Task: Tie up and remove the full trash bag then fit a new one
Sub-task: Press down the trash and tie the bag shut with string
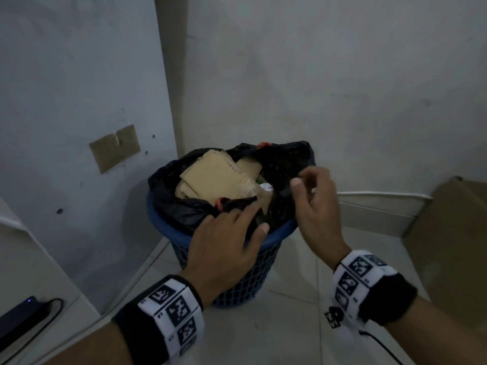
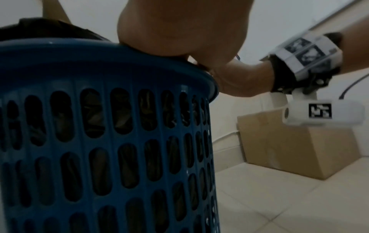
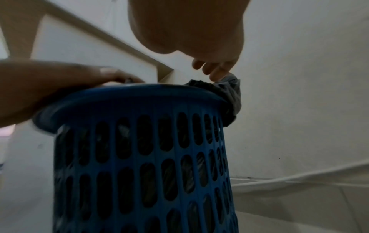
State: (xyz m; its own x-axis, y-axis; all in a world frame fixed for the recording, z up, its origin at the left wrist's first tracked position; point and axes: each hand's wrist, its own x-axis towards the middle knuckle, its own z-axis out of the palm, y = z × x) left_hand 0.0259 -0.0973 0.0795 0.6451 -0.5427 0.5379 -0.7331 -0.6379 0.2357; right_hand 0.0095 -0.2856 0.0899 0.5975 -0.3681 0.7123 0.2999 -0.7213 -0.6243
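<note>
Overhead, your left hand [image 1: 226,243] rests with fingers extended on the crumpled black plastic trash bag [image 1: 179,204], which sits in the blue perforated plastic bin [image 1: 261,270] by the corner, brimming with torn brown cardboard [image 1: 218,177]. Your right hand [image 1: 316,198] pinches the bag's glossy rim between thumb and fingers.

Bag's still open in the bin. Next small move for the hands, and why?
Probably draw the two sides of the black bag together over the cardboard. The left hand rests on the bag's near edge at the blue bin rim, the right hand pinches the far-right edge, and the mouth gapes untied between them, so closing it comes before any knot.
</note>
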